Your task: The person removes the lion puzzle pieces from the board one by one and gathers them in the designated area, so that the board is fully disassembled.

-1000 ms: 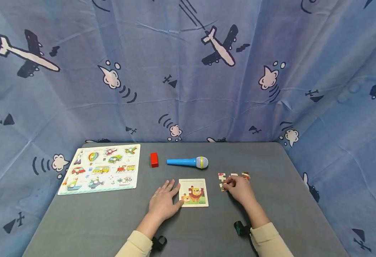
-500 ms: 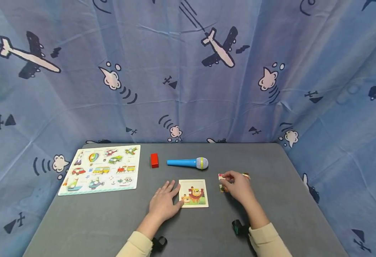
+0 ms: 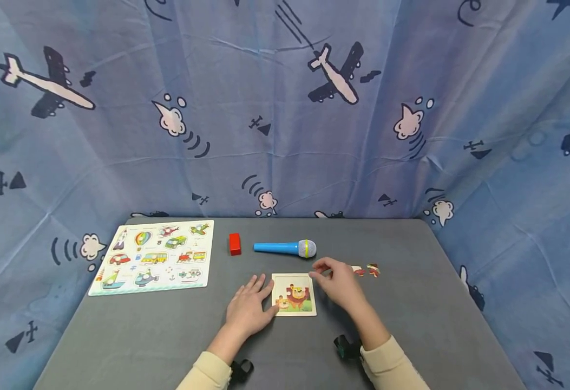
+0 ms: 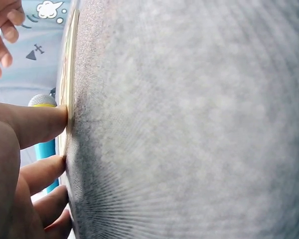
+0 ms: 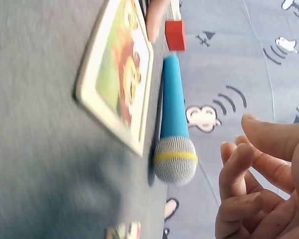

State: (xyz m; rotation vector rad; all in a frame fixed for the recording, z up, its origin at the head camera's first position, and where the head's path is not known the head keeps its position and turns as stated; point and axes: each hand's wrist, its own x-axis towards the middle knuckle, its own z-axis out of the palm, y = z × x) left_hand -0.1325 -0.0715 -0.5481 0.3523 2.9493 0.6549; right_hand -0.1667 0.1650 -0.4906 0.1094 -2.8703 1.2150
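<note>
A small square lion puzzle with a pale frame [image 3: 289, 277] lies on the grey table, partly filled with its picture. My left hand [image 3: 248, 309] rests flat on the table, fingers spread, with thumb and forefinger at the puzzle's left edge. In the left wrist view the thumb [image 4: 45, 122] touches the frame's side. My right hand [image 3: 340, 284] hovers by the frame's upper right corner, thumb and forefinger close together; I cannot tell if they pinch a piece. Loose puzzle pieces [image 3: 373, 270] lie to its right, others hidden beneath it.
Behind the puzzle lie a blue toy microphone [image 3: 277, 248] and a red block [image 3: 235, 244]. A large vehicle picture board [image 3: 155, 257] is at the left. A blue patterned curtain [image 3: 285, 135] hangs behind the table. Each wrist carries a black camera mount [image 3: 242, 371].
My right hand first hovers over the loose pieces, then moves left to the puzzle's upper right corner. Two loose pieces on the right come into plainer view. The left hand stays put.
</note>
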